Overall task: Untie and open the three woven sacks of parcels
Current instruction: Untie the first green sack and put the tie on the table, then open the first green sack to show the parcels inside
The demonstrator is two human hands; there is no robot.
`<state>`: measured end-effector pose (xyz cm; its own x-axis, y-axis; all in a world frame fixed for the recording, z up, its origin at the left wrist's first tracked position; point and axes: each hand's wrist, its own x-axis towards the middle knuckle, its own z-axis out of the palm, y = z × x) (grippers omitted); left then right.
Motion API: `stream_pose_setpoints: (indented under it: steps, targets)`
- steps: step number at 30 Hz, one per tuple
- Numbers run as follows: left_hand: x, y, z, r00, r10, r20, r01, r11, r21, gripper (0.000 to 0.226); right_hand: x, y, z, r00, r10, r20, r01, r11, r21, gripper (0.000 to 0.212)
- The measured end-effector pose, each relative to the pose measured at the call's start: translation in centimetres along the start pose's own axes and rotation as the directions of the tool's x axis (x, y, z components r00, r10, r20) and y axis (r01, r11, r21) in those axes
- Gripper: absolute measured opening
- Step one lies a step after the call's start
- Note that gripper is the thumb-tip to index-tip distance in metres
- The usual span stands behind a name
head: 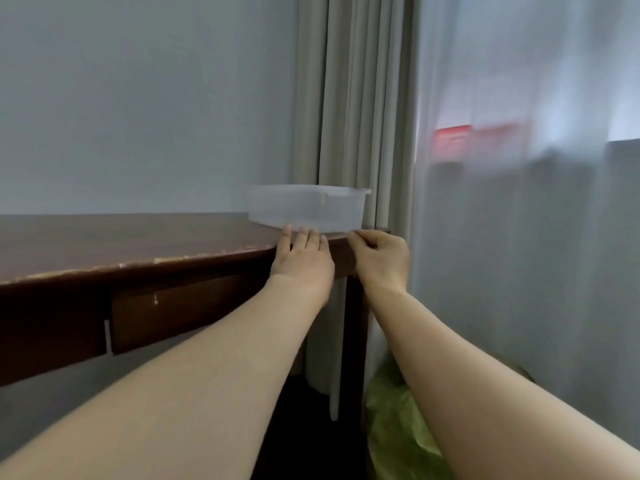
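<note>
The left hand (301, 258) lay straight-fingered on the counter (138, 244) edge, touching a clear tub (308, 209). The right hand (379, 259) curled at that edge, its hold unclear. A green sack (398, 427) lay below the counter.

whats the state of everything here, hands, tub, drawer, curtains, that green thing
plastic tub: upright, lidless, on the table corner
left hand: open, straight fingers touching the tub's base
right hand: fingers curled at the table corner, grip unclear
drawer: looks slightly ajar
sheer curtain: drawn closed
beige curtain: bunched aside
green sack: on the floor, mouth hidden
</note>
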<state>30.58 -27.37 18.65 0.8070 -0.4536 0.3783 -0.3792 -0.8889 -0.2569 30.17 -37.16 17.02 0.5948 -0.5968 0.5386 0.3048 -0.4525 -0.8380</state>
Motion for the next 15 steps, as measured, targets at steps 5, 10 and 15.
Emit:
stream_pose_setpoints:
  steps: [5,10,15]
  targets:
    - [-7.4,5.1,8.7,0.988,0.086,0.13,-0.036,0.939,-0.343,0.07,-7.3,5.7,-2.8,0.985,0.102,0.142,-0.087,0.99,-0.11,0.017]
    - [-16.6,9.3,19.1,0.798,0.068,0.598,0.32,0.794,-0.518,0.042,-16.7,13.4,-5.9,0.865,0.345,0.364,-0.23,0.918,-0.324,0.015]
    - [-24.3,10.4,23.4,0.554,-0.13,0.822,0.566,0.783,-0.258,0.118,-24.9,18.5,-8.4,0.664,0.62,0.418,-0.293,0.73,-0.617,0.011]
